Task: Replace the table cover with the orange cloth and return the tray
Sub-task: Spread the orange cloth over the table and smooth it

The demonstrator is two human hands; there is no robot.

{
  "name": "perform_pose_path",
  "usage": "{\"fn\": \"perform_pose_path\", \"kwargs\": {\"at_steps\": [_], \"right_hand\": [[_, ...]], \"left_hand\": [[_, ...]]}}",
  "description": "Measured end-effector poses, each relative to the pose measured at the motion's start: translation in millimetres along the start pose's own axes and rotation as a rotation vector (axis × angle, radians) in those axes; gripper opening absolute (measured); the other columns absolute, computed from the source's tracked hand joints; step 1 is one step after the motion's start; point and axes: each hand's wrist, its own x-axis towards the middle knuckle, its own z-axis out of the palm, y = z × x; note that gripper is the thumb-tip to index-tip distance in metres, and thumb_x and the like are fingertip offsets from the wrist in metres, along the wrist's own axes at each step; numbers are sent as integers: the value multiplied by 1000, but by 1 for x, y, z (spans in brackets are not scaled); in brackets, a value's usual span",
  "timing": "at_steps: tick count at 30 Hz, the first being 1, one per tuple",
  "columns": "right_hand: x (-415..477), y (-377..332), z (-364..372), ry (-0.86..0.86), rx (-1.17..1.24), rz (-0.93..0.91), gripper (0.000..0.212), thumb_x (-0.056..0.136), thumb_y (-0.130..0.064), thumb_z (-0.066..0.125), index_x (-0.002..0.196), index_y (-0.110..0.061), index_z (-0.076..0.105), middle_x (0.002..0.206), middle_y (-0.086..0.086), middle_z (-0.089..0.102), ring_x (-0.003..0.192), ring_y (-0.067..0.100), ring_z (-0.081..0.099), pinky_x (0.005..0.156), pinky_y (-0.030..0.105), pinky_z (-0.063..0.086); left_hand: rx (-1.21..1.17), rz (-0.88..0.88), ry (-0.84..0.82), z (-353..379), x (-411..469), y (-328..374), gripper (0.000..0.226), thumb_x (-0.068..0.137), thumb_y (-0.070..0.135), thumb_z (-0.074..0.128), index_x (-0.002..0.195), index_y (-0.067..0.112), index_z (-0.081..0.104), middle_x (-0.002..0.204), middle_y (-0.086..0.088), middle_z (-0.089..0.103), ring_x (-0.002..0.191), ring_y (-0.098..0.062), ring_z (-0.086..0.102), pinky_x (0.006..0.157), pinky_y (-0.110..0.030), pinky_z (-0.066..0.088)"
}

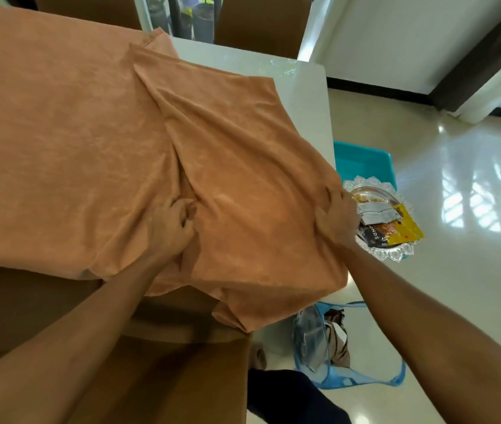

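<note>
The orange cloth [59, 123] lies over most of the white table [301, 96], with a folded-over part at the right that leaves the far right corner bare. My left hand [169, 224] grips a bunched fold of the cloth near the front edge. My right hand [336, 215] clutches the cloth's right edge at the table's side. A silver scalloped tray [395, 254] holding snack packets sits lower down, just right of my right hand.
A teal plastic bin [365, 160] stands under the tray beside the table. A blue mesh bag [344, 381] with cloth items rests on the glossy floor. A brown chair [163, 362] is directly in front of me; more chairs stand at the table's far side.
</note>
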Motion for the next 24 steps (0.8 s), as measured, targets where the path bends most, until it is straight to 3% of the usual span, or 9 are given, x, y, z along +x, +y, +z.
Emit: {"fn": "perform_pose_path", "kwargs": {"at_steps": [4,8,11,14,17,20,24], "right_hand": [[45,-16,3,9,127,-117,53,95,-49,46,141,-23,45,143,9,48,129,29,47,105,49,41],[119,-27,3,120,312,75,37,101,-31,47,135,-19,59,137,9,59,127,28,53,108,43,41],[168,-36,4,-159,466,269,31,95,-21,52,118,-12,70,126,11,68,116,28,61,101,39,49],[175,-61,12,-373,466,172,29,85,-24,63,109,-16,76,116,5,73,109,23,66,100,38,53],[189,-78,11,-549,614,113,27,79,-25,76,105,-21,78,105,0,76,101,16,70,99,35,54],[185,-83,18,-426,723,14,20,78,-15,70,92,-26,80,95,-8,77,94,10,71,96,32,55],[160,-78,23,-177,716,-302,17,87,-16,66,92,-25,80,78,-8,61,74,9,61,72,18,47]], "left_hand": [[-13,24,42,18,17,20,38,80,22,55,116,14,69,133,-10,57,126,-31,49,104,-48,41],[-8,68,119,38,38,48,26,78,19,62,101,11,71,122,-12,61,119,-33,51,95,-49,46],[17,54,154,53,60,73,24,79,18,63,101,15,71,113,-5,57,107,-28,53,87,-46,47],[0,43,164,65,69,90,19,81,19,60,96,17,72,101,-3,58,94,-27,55,83,-46,48],[-44,-73,162,86,99,118,21,83,25,57,100,22,71,98,-1,63,92,-25,58,81,-40,48],[-158,-147,192,91,133,135,27,86,32,59,105,17,70,99,-4,65,91,-23,62,83,-39,50],[-383,-324,325,90,181,160,35,86,45,61,107,17,68,94,2,60,81,-15,63,80,-38,55]]}}
